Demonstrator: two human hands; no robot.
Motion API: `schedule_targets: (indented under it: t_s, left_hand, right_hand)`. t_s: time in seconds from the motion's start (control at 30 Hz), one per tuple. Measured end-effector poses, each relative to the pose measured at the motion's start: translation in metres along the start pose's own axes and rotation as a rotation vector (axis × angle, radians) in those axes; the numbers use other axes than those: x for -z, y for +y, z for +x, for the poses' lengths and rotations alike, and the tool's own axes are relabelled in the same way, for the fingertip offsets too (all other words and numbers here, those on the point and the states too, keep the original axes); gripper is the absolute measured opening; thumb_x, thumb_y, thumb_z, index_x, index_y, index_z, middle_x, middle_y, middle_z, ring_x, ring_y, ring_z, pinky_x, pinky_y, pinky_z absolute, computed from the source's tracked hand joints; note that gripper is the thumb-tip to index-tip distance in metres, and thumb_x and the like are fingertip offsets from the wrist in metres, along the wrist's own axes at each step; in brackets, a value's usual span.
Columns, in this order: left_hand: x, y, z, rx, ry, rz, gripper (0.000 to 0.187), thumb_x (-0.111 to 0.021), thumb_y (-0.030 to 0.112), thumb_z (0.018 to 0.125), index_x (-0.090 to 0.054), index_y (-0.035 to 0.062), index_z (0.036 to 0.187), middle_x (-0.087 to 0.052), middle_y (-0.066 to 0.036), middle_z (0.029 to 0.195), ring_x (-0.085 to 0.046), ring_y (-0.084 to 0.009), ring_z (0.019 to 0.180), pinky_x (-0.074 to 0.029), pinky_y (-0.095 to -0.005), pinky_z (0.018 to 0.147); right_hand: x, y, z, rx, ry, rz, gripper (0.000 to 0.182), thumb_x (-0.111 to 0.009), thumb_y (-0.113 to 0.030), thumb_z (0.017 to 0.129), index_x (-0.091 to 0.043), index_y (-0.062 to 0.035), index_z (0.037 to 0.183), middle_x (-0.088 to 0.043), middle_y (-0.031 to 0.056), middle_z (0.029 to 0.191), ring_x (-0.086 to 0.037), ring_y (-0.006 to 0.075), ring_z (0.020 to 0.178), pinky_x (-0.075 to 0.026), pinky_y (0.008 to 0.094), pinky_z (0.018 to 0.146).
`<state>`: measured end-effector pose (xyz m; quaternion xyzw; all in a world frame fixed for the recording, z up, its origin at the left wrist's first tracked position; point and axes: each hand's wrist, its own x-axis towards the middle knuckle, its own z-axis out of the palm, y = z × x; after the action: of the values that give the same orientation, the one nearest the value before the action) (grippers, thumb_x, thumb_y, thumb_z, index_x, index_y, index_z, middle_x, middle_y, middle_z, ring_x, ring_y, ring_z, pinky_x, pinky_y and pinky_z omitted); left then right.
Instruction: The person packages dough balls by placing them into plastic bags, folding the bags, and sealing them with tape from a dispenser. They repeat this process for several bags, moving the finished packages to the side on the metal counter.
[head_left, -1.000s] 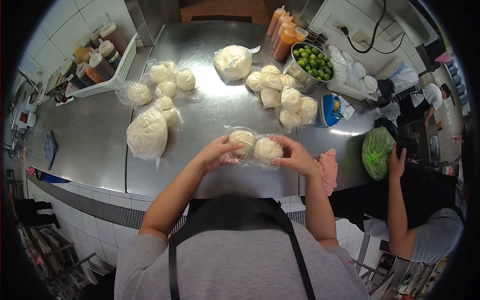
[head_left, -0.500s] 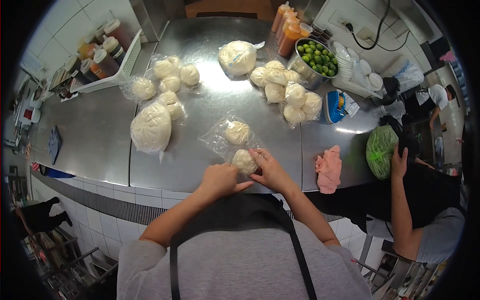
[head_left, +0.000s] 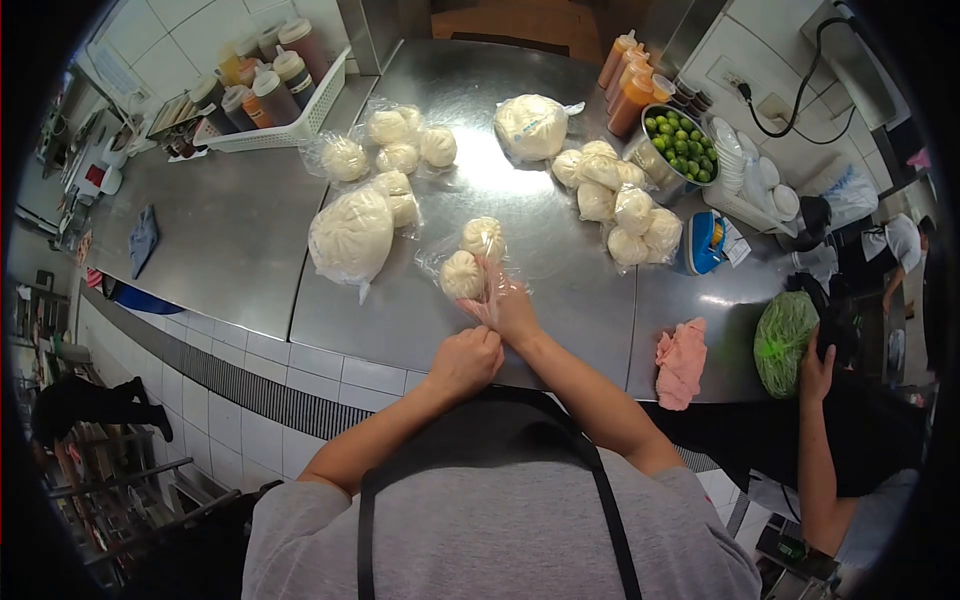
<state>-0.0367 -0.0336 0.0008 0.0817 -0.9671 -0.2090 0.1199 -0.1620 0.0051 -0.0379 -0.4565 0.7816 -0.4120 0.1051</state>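
Observation:
Two pale dough balls with gathered folds are in a clear plastic bag (head_left: 430, 264) on the steel counter. My right hand (head_left: 512, 312) reaches into the bag, its fingers curled around the nearer dough ball (head_left: 461, 275) from the right and below. The farther dough ball (head_left: 483, 238) sits right behind it, apparently touching. Close to the counter's front edge, my left hand (head_left: 468, 362) is closed in a pinch on the bag's stretched edge. Plastic covers part of my right fingers.
More bagged dough balls lie left (head_left: 397, 157) and right (head_left: 630, 220), with larger bagged dough (head_left: 350, 240) at left. A blue tape dispenser (head_left: 704, 243), pink cloth (head_left: 681, 364) and pot of limes (head_left: 655, 160) stand right. A co-worker's hand (head_left: 817, 370) touches bagged greens (head_left: 785, 345).
The nearer dough ball has moved away from me, up to the other one. My right hand has gone into the bag; my left hand now pulls its edge toward me. The view has shifted.

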Motion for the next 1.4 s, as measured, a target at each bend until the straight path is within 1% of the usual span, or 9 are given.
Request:
schedule_targets:
  t_s: [0.3,0.4,0.57,0.9,0.97,1.17,1.27,1.33,1.4]
  left_hand:
    - [0.003,0.001,0.004,-0.006,0.154,-0.124,0.013,-0.058,0.012,0.078,-0.051,0.0034,0.071,-0.053,-0.01,0.068,-0.056,-0.0277,0.064,-0.046,-0.0381,0.057]
    - [0.004,-0.006,0.004,0.042,0.163,-0.145,0.011,-0.057,0.011,0.078,-0.051,0.003,0.073,-0.053,-0.01,0.07,-0.056,-0.0282,0.065,-0.046,-0.0383,0.057]
    - [-0.004,-0.018,0.002,-0.049,0.125,-0.187,0.009,-0.055,0.009,0.078,-0.052,0.0021,0.074,-0.053,-0.013,0.074,-0.054,-0.0304,0.07,-0.045,-0.0393,0.063]
    - [-0.002,-0.001,0.016,-0.189,0.129,-0.232,0.014,-0.059,0.014,0.078,-0.05,0.0033,0.073,-0.052,-0.013,0.074,-0.053,-0.0297,0.073,-0.043,-0.0381,0.067]
    - [0.017,0.028,0.023,-0.119,-0.256,-0.306,0.015,-0.059,0.017,0.079,-0.051,0.0052,0.074,-0.052,-0.013,0.072,-0.053,-0.0299,0.073,-0.044,-0.0375,0.068]
    - [0.027,0.011,0.109,-0.462,0.141,0.182,0.012,-0.059,0.016,0.07,-0.061,0.0079,0.078,-0.052,-0.01,0.113,-0.045,-0.0312,0.115,-0.041,-0.0412,0.089]
    - [0.029,-0.016,0.134,-0.56,-0.247,0.392,0.012,-0.057,0.014,0.07,-0.064,0.0044,0.074,-0.056,-0.011,0.109,-0.052,-0.0315,0.108,-0.045,-0.0388,0.084]
    - [0.041,-0.015,0.152,-0.314,-0.54,0.421,0.011,-0.057,0.011,0.069,-0.065,0.0034,0.069,-0.06,-0.012,0.101,-0.061,-0.0297,0.09,-0.05,-0.0375,0.072]
    - [0.079,-0.015,0.164,-0.336,-0.325,0.447,0.012,-0.055,0.008,0.069,-0.065,0.0017,0.071,-0.061,-0.012,0.094,-0.064,-0.0277,0.074,-0.051,-0.0368,0.062]
  right_hand:
    - [-0.01,-0.003,0.02,-0.032,0.025,-0.093,0.082,-0.077,-0.043,0.063,-0.038,-0.0098,0.128,-0.063,0.0151,0.088,-0.062,0.0318,0.078,-0.048,0.0394,0.065]
    - [0.006,-0.005,0.01,-0.15,-0.062,0.172,0.06,-0.071,-0.042,0.069,-0.049,-0.0117,0.116,-0.063,0.0145,0.087,-0.062,0.0326,0.075,-0.049,0.0411,0.063]
    - [-0.003,0.004,0.009,0.145,-0.195,-0.237,0.037,-0.06,-0.043,0.08,-0.057,-0.0065,0.072,-0.061,0.0095,0.065,-0.062,0.0289,0.061,-0.048,0.0387,0.056]
    - [-0.005,0.001,0.038,0.209,-0.474,-0.495,0.03,-0.055,-0.042,0.083,-0.059,-0.0122,0.079,-0.059,0.0078,0.074,-0.061,0.0287,0.064,-0.05,0.0386,0.058]
    - [-0.002,0.001,0.032,0.299,-0.292,-0.316,0.025,-0.055,-0.034,0.083,-0.06,-0.0119,0.094,-0.057,0.0122,0.093,-0.06,0.0306,0.084,-0.049,0.038,0.067]
    - [0.029,0.02,-0.027,0.282,-0.144,0.294,0.031,-0.058,-0.014,0.079,-0.054,-0.0056,0.109,-0.05,0.0175,0.118,-0.05,0.0277,0.11,-0.035,0.0404,0.1]
    - [0.045,-0.015,-0.052,0.229,-0.142,0.213,0.025,-0.06,-0.011,0.078,-0.057,-0.0048,0.102,-0.057,0.0147,0.107,-0.054,0.026,0.105,-0.031,0.0465,0.101]
    - [0.043,-0.025,-0.054,0.175,-0.045,0.193,0.023,-0.061,-0.01,0.078,-0.059,-0.0056,0.1,-0.059,0.0122,0.102,-0.055,0.0258,0.104,-0.028,0.048,0.103]
    - [0.054,-0.029,-0.046,0.231,0.212,0.091,0.015,-0.067,-0.009,0.073,-0.061,-0.006,0.087,-0.063,0.0089,0.082,-0.059,0.0262,0.095,-0.028,0.0503,0.102]
